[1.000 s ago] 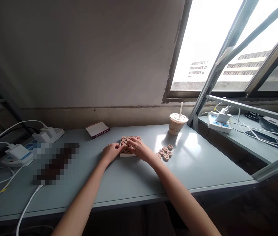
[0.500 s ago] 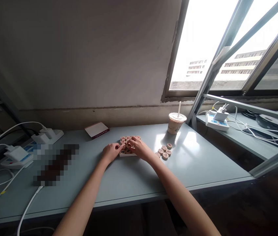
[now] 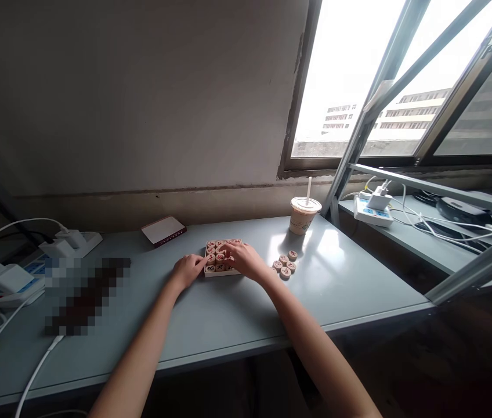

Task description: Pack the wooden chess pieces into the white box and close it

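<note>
from the head view i see my left hand [image 3: 188, 269] resting on the grey table [image 3: 211, 319], its fingertips touching the left edge of a small wooden tray [image 3: 216, 271] packed with round wooden chess pieces [image 3: 212, 251]. the fingers look loosely curled against the tray's side, not wrapped around anything. my right hand [image 3: 246, 261] lies over the right part of the tray, fingers bent down onto the pieces; a fingertip presses on one near the middle, but i cannot tell whether it pinches a piece or only touches it.

the tray sits near the middle of the table, toward the far edge. just right of my right hand, a small cluster of loose pieces [image 3: 285, 266] lies on the bare tabletop, close together and apart from the tray.

further back on the right stands a plastic cup [image 3: 302, 215] with a lid and straw, upright, near the window frame [image 3: 292, 116]. behind the tray to the left lies a flat red and white box [image 3: 163, 230]. at the far left, white power strips [image 3: 69, 244] with plugs and cables [image 3: 37, 371] rest on the table. another power strip [image 3: 372, 213] sits on the next desk to the right.
</note>
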`<state>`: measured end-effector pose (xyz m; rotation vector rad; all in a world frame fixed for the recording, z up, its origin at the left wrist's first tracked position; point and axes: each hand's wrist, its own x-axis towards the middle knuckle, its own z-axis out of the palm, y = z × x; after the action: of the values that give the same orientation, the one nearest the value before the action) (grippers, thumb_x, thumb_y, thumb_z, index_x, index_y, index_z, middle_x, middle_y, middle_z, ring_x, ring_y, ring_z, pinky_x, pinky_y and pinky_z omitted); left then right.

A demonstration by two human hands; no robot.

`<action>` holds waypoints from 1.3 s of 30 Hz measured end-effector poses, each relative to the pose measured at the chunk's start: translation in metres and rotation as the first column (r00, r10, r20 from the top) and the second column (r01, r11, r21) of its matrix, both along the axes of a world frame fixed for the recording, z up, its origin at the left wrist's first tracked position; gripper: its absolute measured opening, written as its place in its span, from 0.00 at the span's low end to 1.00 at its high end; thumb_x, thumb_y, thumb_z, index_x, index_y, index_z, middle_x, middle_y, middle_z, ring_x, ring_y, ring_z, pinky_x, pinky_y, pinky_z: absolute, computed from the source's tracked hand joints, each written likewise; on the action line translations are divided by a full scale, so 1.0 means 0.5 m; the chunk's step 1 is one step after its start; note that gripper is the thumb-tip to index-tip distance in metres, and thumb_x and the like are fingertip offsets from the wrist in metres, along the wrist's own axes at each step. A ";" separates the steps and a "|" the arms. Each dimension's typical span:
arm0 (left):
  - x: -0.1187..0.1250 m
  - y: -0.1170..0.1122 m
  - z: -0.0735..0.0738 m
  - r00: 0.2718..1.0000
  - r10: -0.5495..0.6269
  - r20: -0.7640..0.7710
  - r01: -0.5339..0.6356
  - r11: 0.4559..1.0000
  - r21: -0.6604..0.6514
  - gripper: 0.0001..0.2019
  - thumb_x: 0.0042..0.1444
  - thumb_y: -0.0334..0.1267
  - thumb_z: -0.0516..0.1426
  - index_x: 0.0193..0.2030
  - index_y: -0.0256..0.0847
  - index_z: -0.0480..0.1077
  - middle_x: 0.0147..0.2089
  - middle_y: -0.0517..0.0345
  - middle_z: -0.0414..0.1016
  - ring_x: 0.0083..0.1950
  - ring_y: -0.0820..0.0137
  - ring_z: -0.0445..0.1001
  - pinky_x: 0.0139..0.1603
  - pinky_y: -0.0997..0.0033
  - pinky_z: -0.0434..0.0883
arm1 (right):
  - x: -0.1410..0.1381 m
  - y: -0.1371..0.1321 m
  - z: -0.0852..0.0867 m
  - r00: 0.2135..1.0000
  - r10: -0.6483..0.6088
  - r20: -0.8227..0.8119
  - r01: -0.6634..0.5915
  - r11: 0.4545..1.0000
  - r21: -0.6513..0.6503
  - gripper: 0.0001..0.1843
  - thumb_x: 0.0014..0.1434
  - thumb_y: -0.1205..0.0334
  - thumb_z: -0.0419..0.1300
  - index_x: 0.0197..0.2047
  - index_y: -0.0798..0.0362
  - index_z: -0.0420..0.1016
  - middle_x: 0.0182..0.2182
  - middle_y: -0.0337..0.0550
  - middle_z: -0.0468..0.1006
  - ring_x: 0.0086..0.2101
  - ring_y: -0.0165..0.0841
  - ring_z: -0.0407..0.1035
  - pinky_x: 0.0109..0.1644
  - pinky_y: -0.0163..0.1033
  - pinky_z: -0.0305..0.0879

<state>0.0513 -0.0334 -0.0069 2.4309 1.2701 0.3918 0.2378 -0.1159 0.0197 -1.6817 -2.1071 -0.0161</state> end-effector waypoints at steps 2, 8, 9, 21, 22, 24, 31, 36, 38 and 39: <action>-0.005 -0.001 0.003 0.999 -0.029 0.015 0.030 0.999 -0.038 0.24 0.57 0.50 0.43 0.18 0.40 0.66 0.24 0.53 0.72 0.29 0.67 0.66 0.31 0.72 0.54 | 0.027 -0.011 0.019 0.999 -0.041 -0.030 0.040 0.999 -0.031 0.05 0.59 0.65 0.57 0.40 0.51 0.72 0.35 0.40 0.76 0.34 0.30 0.68 0.35 0.33 0.56; -0.009 -0.005 0.010 0.996 -0.081 0.031 0.083 0.994 -0.074 0.19 0.52 0.47 0.46 0.15 0.40 0.58 0.18 0.60 0.61 0.25 0.71 0.59 0.29 0.71 0.51 | 0.159 -0.068 0.056 0.972 -0.174 -0.157 0.075 0.865 -0.495 0.23 0.41 0.60 0.69 0.44 0.48 0.72 0.40 0.39 0.75 0.35 0.30 0.69 0.30 0.31 0.58; -0.008 -0.005 0.011 0.996 -0.083 0.022 0.084 0.994 -0.063 0.18 0.51 0.46 0.46 0.15 0.40 0.57 0.17 0.61 0.59 0.25 0.71 0.58 0.29 0.71 0.51 | 0.174 -0.074 0.056 0.968 -0.201 -0.147 0.083 0.817 -0.570 0.26 0.39 0.62 0.70 0.44 0.48 0.72 0.41 0.40 0.74 0.35 0.31 0.69 0.29 0.31 0.59; -0.003 -0.009 0.011 0.998 -0.055 -0.013 0.055 0.998 -0.044 0.14 0.47 0.41 0.47 0.14 0.41 0.59 0.17 0.62 0.57 0.23 0.73 0.57 0.28 0.71 0.51 | 0.153 -0.064 0.042 0.890 -0.456 0.006 0.398 0.771 -0.497 0.15 0.49 0.57 0.65 0.41 0.52 0.74 0.30 0.41 0.77 0.30 0.31 0.71 0.31 0.32 0.61; -0.002 -0.010 0.012 0.998 -0.055 -0.013 0.054 0.997 -0.047 0.14 0.47 0.41 0.47 0.14 0.41 0.59 0.17 0.62 0.58 0.23 0.73 0.57 0.28 0.71 0.51 | 0.154 -0.063 0.039 0.897 -0.443 -0.015 0.375 0.776 -0.507 0.18 0.47 0.58 0.67 0.42 0.52 0.74 0.31 0.40 0.77 0.30 0.31 0.71 0.31 0.32 0.61; -0.002 -0.011 0.013 0.998 -0.055 -0.012 0.055 0.997 -0.051 0.14 0.47 0.41 0.47 0.14 0.41 0.59 0.17 0.61 0.59 0.24 0.72 0.57 0.28 0.71 0.51 | 0.155 -0.061 0.034 0.909 -0.415 -0.045 0.334 0.788 -0.517 0.17 0.45 0.61 0.68 0.40 0.52 0.74 0.32 0.40 0.77 0.31 0.31 0.71 0.32 0.32 0.62; -0.002 -0.011 0.012 0.997 -0.077 -0.008 0.077 0.996 -0.047 0.14 0.48 0.41 0.46 0.14 0.40 0.61 0.18 0.59 0.64 0.24 0.72 0.59 0.29 0.71 0.52 | 0.091 -0.033 0.039 0.976 -0.068 -0.209 0.055 0.996 -0.067 0.06 0.57 0.63 0.60 0.39 0.52 0.74 0.36 0.41 0.75 0.36 0.29 0.69 0.40 0.32 0.62; -0.003 -0.005 0.007 0.996 -0.093 -0.014 0.092 0.995 -0.042 0.15 0.49 0.41 0.46 0.15 0.40 0.63 0.19 0.58 0.66 0.25 0.70 0.61 0.30 0.71 0.54 | 0.028 -0.022 0.032 0.998 0.063 -0.018 -0.063 0.998 0.000 0.05 0.57 0.65 0.60 0.38 0.51 0.74 0.38 0.42 0.75 0.36 0.31 0.69 0.42 0.35 0.59; -0.004 -0.003 0.005 0.995 -0.094 -0.013 0.094 0.995 -0.038 0.15 0.49 0.41 0.46 0.16 0.40 0.63 0.19 0.58 0.66 0.25 0.70 0.61 0.29 0.71 0.54 | 0.018 -0.020 0.025 0.998 0.060 0.022 -0.060 0.998 0.005 0.05 0.58 0.65 0.59 0.40 0.52 0.74 0.39 0.44 0.74 0.38 0.32 0.69 0.42 0.36 0.59; -0.004 -0.002 0.003 0.995 -0.095 -0.010 0.095 0.995 -0.037 0.15 0.49 0.41 0.46 0.16 0.40 0.64 0.19 0.58 0.66 0.25 0.70 0.61 0.30 0.71 0.54 | 0.016 -0.020 0.022 0.998 0.055 0.029 -0.055 0.998 0.006 0.06 0.59 0.65 0.59 0.41 0.52 0.73 0.39 0.45 0.74 0.38 0.32 0.69 0.42 0.35 0.59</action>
<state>0.0492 -0.0344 -0.0052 2.4554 1.1509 0.3258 0.2460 -0.1258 0.0308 -1.6282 -2.1713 -0.0309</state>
